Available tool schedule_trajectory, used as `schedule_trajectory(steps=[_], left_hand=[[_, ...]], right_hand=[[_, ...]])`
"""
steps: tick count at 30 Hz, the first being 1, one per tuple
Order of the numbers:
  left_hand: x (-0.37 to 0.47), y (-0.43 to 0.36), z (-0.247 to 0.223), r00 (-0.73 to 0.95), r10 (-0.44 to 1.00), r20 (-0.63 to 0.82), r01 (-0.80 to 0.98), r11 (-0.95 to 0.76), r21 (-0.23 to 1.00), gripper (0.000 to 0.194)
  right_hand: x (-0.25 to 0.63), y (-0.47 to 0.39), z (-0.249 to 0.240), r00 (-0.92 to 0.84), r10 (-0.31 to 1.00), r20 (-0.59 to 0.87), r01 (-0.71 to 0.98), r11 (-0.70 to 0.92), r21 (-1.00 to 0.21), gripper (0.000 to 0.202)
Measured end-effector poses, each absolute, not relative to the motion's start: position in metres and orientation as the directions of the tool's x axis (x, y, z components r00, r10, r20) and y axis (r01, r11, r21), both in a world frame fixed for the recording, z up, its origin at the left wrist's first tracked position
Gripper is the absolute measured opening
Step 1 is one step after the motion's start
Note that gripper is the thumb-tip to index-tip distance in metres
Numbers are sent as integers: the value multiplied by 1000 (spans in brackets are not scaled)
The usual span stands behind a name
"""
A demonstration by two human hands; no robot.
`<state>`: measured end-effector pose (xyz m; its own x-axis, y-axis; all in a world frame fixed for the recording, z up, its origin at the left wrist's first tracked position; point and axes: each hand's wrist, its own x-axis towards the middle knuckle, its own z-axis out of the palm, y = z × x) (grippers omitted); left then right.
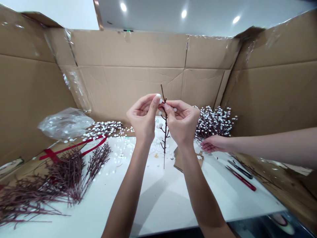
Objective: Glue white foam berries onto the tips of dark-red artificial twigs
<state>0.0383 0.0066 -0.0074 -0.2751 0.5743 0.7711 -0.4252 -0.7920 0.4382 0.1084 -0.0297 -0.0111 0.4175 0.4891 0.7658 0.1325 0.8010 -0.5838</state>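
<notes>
A thin brown twig (165,138) with short side shoots hangs upright in front of me, between my two hands. My left hand (145,114) pinches a small white ball (158,95) between thumb and forefinger, close to the twig's upper part. On the other side, my right hand (182,118) has its thumb and forefinger closed on the twig, just below its bare tip. Another white ball shows by the right fingers. Below, loose white balls (121,148) lie scattered over the white table (158,198).
Bare brown twigs (66,172) with red ribbon lie at the left, near a clear plastic bag (65,124). Another person's hand (214,143) reaches in from the right by a white-berried bunch (215,122). Tools (241,178) lie at the right. Cardboard walls (133,86) surround the table.
</notes>
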Motion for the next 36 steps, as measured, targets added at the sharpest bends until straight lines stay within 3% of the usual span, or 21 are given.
schedule_trajectory(steps=[30, 36], left_hand=[[52, 0, -11, -400, 512, 760, -299, -857, 420, 14], [50, 1, -10, -408, 500, 764, -280, -865, 416, 11]], right_hand=[[102, -28, -9, 482, 519, 706, 84, 775, -626, 7], [106, -26, -9, 430, 550, 716, -8, 795, -606, 3]])
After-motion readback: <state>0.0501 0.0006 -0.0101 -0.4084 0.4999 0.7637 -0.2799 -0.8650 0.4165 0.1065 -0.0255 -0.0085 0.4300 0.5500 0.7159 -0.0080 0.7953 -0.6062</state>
